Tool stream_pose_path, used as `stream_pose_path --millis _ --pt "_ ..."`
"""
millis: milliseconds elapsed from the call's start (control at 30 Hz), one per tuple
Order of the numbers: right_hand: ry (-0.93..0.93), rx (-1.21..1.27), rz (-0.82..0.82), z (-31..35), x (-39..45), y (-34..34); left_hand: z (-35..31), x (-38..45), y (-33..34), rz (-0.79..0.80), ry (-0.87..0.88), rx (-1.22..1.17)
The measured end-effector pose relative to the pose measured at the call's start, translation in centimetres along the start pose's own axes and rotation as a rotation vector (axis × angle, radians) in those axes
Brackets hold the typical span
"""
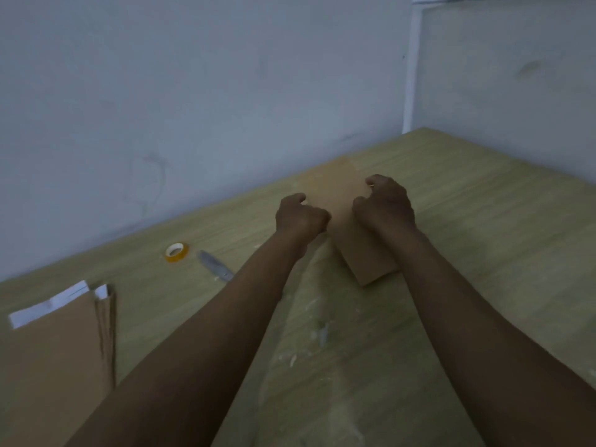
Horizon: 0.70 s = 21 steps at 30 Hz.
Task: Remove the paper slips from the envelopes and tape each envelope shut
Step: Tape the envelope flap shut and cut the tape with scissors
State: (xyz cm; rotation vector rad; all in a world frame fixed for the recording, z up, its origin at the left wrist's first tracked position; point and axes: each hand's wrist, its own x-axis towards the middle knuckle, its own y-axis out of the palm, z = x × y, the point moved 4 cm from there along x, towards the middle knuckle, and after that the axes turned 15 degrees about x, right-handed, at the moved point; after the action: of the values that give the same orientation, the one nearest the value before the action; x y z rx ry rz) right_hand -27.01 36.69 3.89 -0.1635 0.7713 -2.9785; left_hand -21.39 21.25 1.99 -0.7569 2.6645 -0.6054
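Curled fingers of left hand (pixel 301 214) and right hand (pixel 385 204) on either long side of a brown envelope (pixel 342 201) lying flat toward the desk (pixel 483 253) far edge; actual pinching impossible to tell. Best pressed flat, flap creased square before taping. Tape roll (pixel 176 252) and a blurred metal tool (pixel 214 265) leftward, mid-desk. Stack of envelopes (pixel 58 350) with white paper slips (pixel 48 304) at the near left corner.
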Motion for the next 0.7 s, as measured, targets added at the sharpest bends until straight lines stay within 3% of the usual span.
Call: stream_pose_path --millis 133,333,567,700 --pt "-0.010 -0.172 0.008 -1.5 1.0 -0.6 -0.9 0.8 3.1 -0.049 0.106 0.374" --pt "0.061 -0.279 0.034 -3.4 1.8 0.4 -0.4 1.5 4.8 -0.097 0.166 0.731" --pt "0.025 -0.341 0.028 -4.0 1.2 1.7 0.0 2.3 4.9 -0.096 0.170 0.869" --pt "-0.006 -0.304 0.053 -2.8 0.4 2.5 -0.2 1.8 4.1 -0.092 0.256 0.802"
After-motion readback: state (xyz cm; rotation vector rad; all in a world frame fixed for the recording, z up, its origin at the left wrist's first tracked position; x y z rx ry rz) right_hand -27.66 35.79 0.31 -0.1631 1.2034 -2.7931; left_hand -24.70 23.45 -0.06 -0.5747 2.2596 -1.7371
